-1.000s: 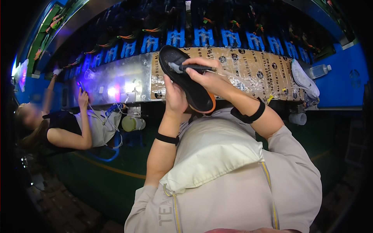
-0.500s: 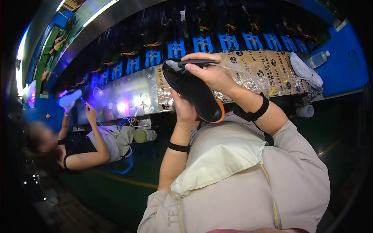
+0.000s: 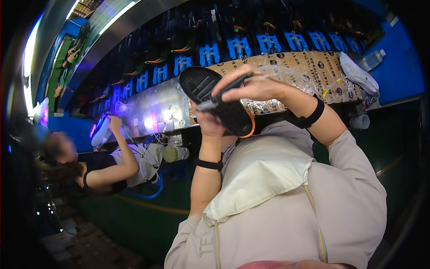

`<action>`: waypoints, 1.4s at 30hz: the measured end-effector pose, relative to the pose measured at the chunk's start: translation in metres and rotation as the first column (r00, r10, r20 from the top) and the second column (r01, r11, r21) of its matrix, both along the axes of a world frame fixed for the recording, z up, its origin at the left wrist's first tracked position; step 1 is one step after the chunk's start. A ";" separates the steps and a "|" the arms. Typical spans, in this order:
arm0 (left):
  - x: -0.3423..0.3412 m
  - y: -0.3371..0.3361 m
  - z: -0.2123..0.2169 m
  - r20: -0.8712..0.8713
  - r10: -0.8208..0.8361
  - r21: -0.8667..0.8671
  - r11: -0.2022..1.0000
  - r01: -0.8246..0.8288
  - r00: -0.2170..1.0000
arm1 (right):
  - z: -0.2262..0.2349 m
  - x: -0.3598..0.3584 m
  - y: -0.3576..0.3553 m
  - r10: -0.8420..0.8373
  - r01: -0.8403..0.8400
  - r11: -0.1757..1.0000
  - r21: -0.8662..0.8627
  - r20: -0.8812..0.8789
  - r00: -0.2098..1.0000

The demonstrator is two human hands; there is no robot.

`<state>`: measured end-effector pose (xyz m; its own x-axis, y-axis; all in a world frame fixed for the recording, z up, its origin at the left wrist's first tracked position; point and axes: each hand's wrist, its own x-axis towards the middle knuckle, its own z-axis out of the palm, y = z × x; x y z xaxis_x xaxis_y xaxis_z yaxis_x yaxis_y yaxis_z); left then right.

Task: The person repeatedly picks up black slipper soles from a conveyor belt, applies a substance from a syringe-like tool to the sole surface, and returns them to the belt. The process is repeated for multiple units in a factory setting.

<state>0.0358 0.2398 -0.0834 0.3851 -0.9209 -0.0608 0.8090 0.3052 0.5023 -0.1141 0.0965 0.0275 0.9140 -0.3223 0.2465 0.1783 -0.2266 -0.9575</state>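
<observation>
My left hand (image 3: 209,122) grips a black shoe sole (image 3: 236,119) from below and its left side; part of its fingers is hidden behind the sole. Grooves run across the sole's wide front part, and an orange rim shows along its right edge near the heel. Closed round a dark-handled brush (image 3: 230,84), my right hand (image 3: 254,88) is above the sole. The brush's pale grey tip lies over the sole's left middle, near my left fingers; whether it touches, I cannot tell. A clear tube trails from behind my right hand.
Brown printed cardboard (image 3: 309,74) covers part of the metal bench (image 3: 165,105). A white shoe-shaped piece (image 3: 358,74) and clear bottle (image 3: 372,59) lie at its right end. Behind runs a row of blue holders (image 3: 238,46). A co-worker (image 3: 107,166) sits at the left, holding a shoe.
The brush has moved from the sole's front end down toward its middle. The sole has tilted, so more of its grooved face shows. The co-worker's shoe and hands have moved too.
</observation>
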 end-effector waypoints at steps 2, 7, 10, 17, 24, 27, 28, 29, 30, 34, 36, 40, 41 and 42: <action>0.002 -0.001 0.006 0.033 0.000 -0.019 1.000 0.001 0.999 | 0.005 0.001 0.008 -0.221 0.224 0.974 0.022 -0.087 0.971; 0.014 -0.004 0.003 0.073 0.164 0.000 0.986 -0.164 0.984 | 0.002 -0.004 0.022 0.015 -0.013 0.969 -0.247 0.007 1.000; 0.026 -0.007 0.008 -0.074 0.112 -0.192 0.974 -0.124 0.991 | 0.012 -0.006 0.032 -0.204 0.199 0.978 -0.063 -0.089 0.975; 0.039 -0.012 0.036 -0.089 -0.054 -0.215 0.976 0.033 0.995 | 0.021 -0.012 0.045 0.097 -0.093 0.985 -0.148 0.015 0.995; 0.059 -0.014 0.066 -0.023 0.021 -0.283 0.959 -0.026 1.000 | 0.019 -0.012 0.033 0.284 -0.264 0.896 -0.357 0.004 0.959; 0.061 -0.017 0.076 0.015 0.014 -0.303 0.953 -0.009 1.000 | 0.027 -0.015 0.034 0.055 -0.047 0.982 -0.181 0.043 0.998; 0.062 -0.019 0.082 0.021 0.015 -0.303 0.953 -0.008 1.000 | 0.029 -0.015 0.032 0.087 -0.072 0.955 -0.289 0.043 0.995; 0.063 -0.020 0.086 0.028 0.022 -0.303 0.953 -0.012 0.999 | 0.030 -0.015 0.030 0.125 -0.100 0.914 -0.392 0.039 0.991; 0.071 -0.021 0.085 0.041 -0.027 -0.333 0.942 0.039 0.999 | 0.031 -0.014 0.027 0.164 -0.127 0.862 -0.490 0.033 0.986; 0.084 -0.023 0.089 0.163 -0.247 -0.394 0.871 0.292 0.955 | 0.037 -0.014 0.016 0.161 -0.129 0.910 -0.394 0.050 0.986; 0.085 -0.028 0.099 0.291 -0.188 -0.272 0.924 0.270 0.938 | 0.040 -0.009 0.015 -0.016 0.021 0.851 -0.525 0.014 1.000; 0.087 -0.049 0.110 0.510 -0.065 -0.094 0.987 0.130 0.858 | 0.042 -0.010 0.007 0.225 -0.220 0.769 -0.600 -0.069 0.972; 0.085 -0.053 0.114 0.539 -0.049 -0.040 0.996 0.084 0.841 | 0.042 -0.009 0.006 0.201 -0.186 0.812 -0.554 -0.034 0.979; 0.086 -0.055 0.118 0.523 -0.124 -0.041 0.985 0.170 0.843 | 0.044 -0.008 0.005 0.174 -0.150 0.851 -0.504 0.000 0.985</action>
